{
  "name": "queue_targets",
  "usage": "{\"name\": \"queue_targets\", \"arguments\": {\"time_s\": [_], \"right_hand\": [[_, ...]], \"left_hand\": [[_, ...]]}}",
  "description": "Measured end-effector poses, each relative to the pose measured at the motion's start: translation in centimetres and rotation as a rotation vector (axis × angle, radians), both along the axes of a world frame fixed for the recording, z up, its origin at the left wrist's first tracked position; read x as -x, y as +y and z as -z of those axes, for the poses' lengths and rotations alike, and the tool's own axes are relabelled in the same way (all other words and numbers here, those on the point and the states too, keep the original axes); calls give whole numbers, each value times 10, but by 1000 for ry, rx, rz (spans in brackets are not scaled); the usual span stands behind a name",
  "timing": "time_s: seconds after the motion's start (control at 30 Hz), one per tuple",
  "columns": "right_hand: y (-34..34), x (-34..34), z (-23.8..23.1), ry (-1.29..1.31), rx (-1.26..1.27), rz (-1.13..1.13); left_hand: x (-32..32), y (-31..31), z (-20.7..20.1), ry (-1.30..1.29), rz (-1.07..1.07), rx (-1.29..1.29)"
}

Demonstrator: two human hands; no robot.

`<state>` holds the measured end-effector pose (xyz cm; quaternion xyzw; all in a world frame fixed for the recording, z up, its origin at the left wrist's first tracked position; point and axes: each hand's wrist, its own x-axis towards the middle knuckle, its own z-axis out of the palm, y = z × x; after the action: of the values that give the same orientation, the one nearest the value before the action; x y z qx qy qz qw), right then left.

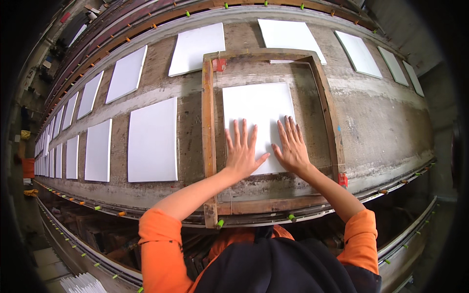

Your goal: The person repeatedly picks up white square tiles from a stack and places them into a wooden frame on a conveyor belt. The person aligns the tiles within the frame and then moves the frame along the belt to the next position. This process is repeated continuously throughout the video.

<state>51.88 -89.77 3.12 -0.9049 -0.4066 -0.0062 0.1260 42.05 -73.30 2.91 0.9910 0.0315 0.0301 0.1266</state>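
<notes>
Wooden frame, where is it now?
Head view, just right of centre: the wooden frame lies on the long table, around the white panel that the left hand and right hand rest on.

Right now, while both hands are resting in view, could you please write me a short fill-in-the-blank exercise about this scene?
1. The left hand and right hand lie palm down on a panel coloured ____.
2. In this view, the wooden frame runs all the way ____ that panel.
3. The rolled-up sleeves are coloured ____.

Missing words: white; around; orange.
</notes>
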Motion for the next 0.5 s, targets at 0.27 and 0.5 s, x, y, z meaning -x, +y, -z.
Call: {"name": "queue_targets", "arguments": {"time_s": [0.27,0.5], "right_hand": [[-85,-41,-51,-111,113,484],[-107,-46,-19,-15,-6,565]], "left_hand": [[26,78,-22,-101,-466,314],[34,82,4,-206,-294,691]]}}
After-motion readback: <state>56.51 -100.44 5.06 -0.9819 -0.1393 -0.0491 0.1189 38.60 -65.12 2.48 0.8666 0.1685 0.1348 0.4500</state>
